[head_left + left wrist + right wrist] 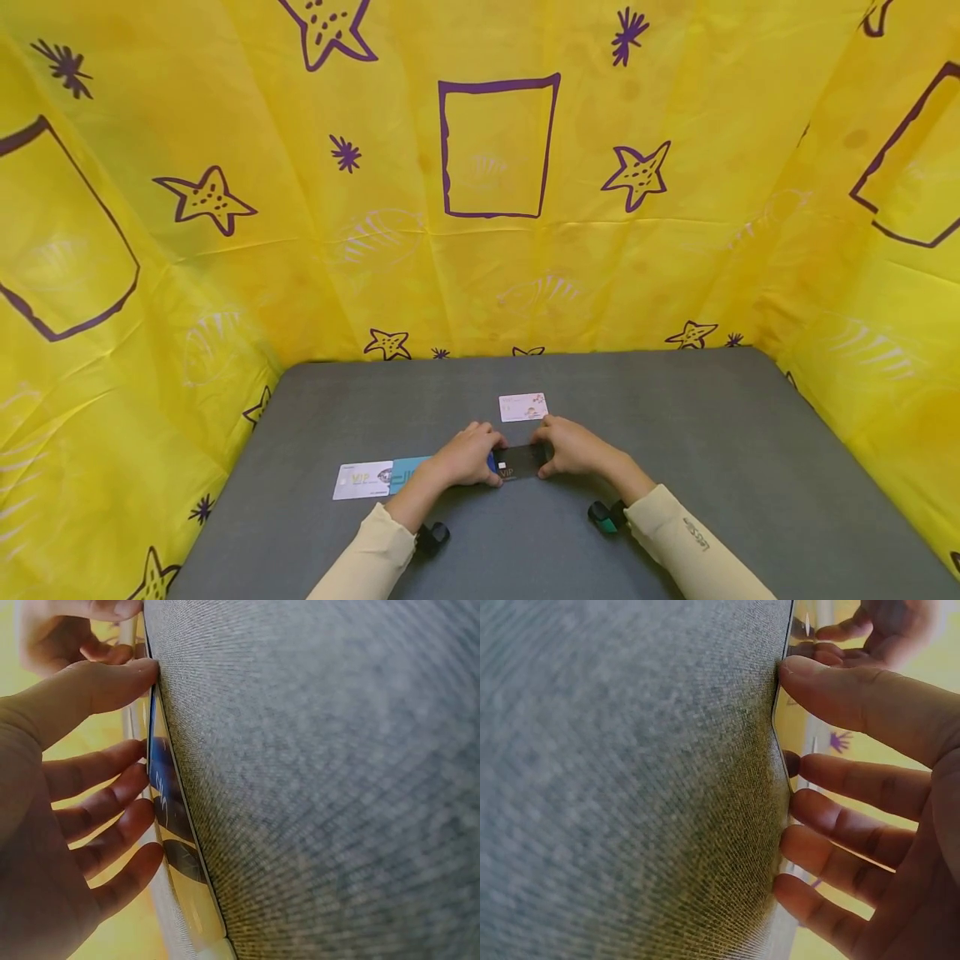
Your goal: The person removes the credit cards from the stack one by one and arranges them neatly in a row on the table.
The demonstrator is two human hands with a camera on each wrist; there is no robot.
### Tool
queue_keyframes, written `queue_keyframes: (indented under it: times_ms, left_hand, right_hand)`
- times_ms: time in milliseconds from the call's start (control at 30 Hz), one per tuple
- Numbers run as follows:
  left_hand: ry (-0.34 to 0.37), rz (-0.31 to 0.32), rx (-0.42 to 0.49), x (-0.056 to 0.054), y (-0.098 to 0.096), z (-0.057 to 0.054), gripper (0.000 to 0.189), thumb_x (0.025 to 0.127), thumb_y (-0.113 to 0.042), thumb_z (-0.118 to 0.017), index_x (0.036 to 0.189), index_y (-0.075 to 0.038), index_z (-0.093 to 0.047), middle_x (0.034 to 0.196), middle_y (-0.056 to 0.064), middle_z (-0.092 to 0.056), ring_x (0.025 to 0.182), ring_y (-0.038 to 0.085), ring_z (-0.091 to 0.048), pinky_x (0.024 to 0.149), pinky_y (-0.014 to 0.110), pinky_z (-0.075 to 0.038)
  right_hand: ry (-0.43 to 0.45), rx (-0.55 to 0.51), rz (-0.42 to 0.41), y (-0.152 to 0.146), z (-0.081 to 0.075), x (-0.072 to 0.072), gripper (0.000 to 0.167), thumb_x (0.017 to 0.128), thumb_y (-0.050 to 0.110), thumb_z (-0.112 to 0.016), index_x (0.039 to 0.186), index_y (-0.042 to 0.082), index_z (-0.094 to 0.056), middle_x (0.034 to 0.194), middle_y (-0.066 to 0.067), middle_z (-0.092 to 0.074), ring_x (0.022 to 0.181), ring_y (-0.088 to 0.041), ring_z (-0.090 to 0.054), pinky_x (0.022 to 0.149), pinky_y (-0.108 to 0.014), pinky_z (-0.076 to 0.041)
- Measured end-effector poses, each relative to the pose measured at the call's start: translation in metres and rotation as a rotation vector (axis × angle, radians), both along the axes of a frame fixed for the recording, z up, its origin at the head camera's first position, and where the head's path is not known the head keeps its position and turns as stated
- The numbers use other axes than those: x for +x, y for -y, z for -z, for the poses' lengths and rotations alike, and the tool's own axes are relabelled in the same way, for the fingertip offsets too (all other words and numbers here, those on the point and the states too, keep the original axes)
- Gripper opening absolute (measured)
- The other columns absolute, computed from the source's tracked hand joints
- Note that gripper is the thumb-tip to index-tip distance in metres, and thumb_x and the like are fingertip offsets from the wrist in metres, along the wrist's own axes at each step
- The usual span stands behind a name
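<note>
A black card (519,463) marked VIP lies at the right end of a row of cards, both hands on it. My left hand (467,455) pinches its left end, thumb on the near edge and fingers along the far edge. The right hand (576,447) grips the other end the same way, as the right wrist view shows thumb and fingertips at the card's edges. Partly covered by the left hand is a blue card (160,742), which meets the black one. A teal card (408,472) and a white VIP card (362,481) continue the row leftward.
Beyond the hands, a pale pink card (522,407) with a small picture lies on the grey cloth-covered table (675,467). Yellow patterned sheets (495,283) rise along the table's back and sides.
</note>
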State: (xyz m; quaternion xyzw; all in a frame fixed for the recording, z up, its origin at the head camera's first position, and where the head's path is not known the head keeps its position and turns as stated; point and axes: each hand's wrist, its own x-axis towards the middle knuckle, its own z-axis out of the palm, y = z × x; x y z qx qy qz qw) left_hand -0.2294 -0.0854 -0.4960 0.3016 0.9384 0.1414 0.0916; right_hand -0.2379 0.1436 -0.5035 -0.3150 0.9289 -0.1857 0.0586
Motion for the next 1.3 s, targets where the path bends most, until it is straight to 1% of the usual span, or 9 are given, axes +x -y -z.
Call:
queue_keyframes:
  times_ms: [167,300,533,700,833,933,1067,1200,1300]
  left_hand:
    - [0.010,0.008,0.008,0.0011,0.0005,-0.0021,0.048,0.071,-0.030,-0.085,0.112,-0.012,-0.068,0.099,0.000,-0.059,0.093,0.016,-0.050,0.085,0.034,-0.045]
    - [0.003,0.008,0.005,0.0020,0.0016,-0.0018,0.048,0.071,-0.031,-0.085,0.112,-0.013,-0.068,0.099,0.000,-0.059,0.093,0.016,-0.050,0.084,0.034,-0.044]
    - [-0.005,0.003,-0.002,0.0028,0.0027,-0.0020,0.046,0.071,-0.031,-0.085,0.110,-0.014,-0.069,0.099,0.000,-0.059,0.093,0.017,-0.050,0.083,0.034,-0.042]
    - [-0.010,0.003,0.000,0.0037,0.0028,-0.0041,0.046,0.071,-0.031,-0.085,0.110,-0.013,-0.069,0.099,0.001,-0.059,0.093,0.018,-0.050,0.083,0.035,-0.043]
    - [-0.024,-0.002,-0.003,0.0042,0.0013,-0.0064,0.046,0.070,-0.033,-0.085,0.108,-0.012,-0.069,0.098,0.001,-0.060,0.093,0.018,-0.051,0.082,0.035,-0.043]
    - [-0.043,-0.010,-0.014,0.0035,-0.0012,-0.0043,0.046,0.071,-0.036,-0.084,0.107,-0.013,-0.069,0.097,0.001,-0.060,0.093,0.018,-0.052,0.082,0.035,-0.043]
    - [-0.066,-0.017,-0.028,0.0027,-0.0045,0.0004,0.048,0.070,-0.039,-0.084,0.107,-0.013,-0.068,0.097,0.001,-0.061,0.092,0.018,-0.053,0.082,0.035,-0.044]
    - [-0.046,-0.031,-0.023,0.0036,-0.0058,0.0012,0.049,0.070,-0.037,-0.085,0.109,-0.012,-0.068,0.099,0.001,-0.061,0.094,0.018,-0.053,0.085,0.035,-0.044]
    - [-0.021,-0.042,-0.016,0.0046,-0.0056,-0.0004,0.049,0.071,-0.035,-0.085,0.111,-0.012,-0.068,0.099,0.001,-0.061,0.094,0.018,-0.052,0.086,0.036,-0.044]
  right_hand:
    - [-0.008,0.008,0.005,0.0016,0.0003,0.0029,0.042,0.066,0.028,-0.086,0.101,0.010,-0.070,0.091,0.003,-0.056,0.080,-0.010,-0.050,0.075,-0.031,-0.045]
    - [-0.020,0.019,0.007,0.0030,0.0006,0.0036,0.041,0.067,0.029,-0.086,0.099,0.011,-0.070,0.091,0.004,-0.056,0.081,-0.010,-0.050,0.076,-0.031,-0.046]
    - [-0.013,0.014,-0.011,0.0037,-0.0009,0.0047,0.027,0.070,0.029,-0.085,0.086,0.014,-0.068,0.085,0.004,-0.053,0.075,-0.009,-0.046,0.070,-0.028,-0.043]
    - [-0.018,0.011,-0.014,0.0025,0.0000,0.0038,0.029,0.071,0.028,-0.084,0.091,0.013,-0.070,0.087,0.003,-0.055,0.077,-0.010,-0.049,0.073,-0.030,-0.045]
    - [-0.012,-0.001,-0.029,0.0010,-0.0019,0.0033,0.035,0.071,0.031,-0.085,0.096,0.010,-0.071,0.089,0.002,-0.057,0.081,-0.011,-0.052,0.077,-0.032,-0.046]
    - [0.000,0.000,-0.040,0.0004,-0.0023,0.0026,0.040,0.070,0.032,-0.085,0.099,0.010,-0.071,0.090,0.002,-0.057,0.082,-0.011,-0.052,0.077,-0.031,-0.046]
    - [-0.019,0.016,-0.020,-0.0012,-0.0009,0.0014,0.037,0.071,0.027,-0.085,0.100,0.008,-0.072,0.091,0.002,-0.056,0.083,-0.013,-0.053,0.078,-0.033,-0.047]
    - [-0.034,0.021,0.006,-0.0025,-0.0002,0.0005,0.033,0.073,0.023,-0.083,0.100,0.007,-0.072,0.091,0.001,-0.058,0.085,-0.015,-0.055,0.079,-0.034,-0.048]
    - [-0.013,0.011,0.004,-0.0028,-0.0008,0.0005,0.036,0.072,0.026,-0.084,0.101,0.007,-0.072,0.090,0.001,-0.057,0.082,-0.014,-0.053,0.076,-0.033,-0.046]
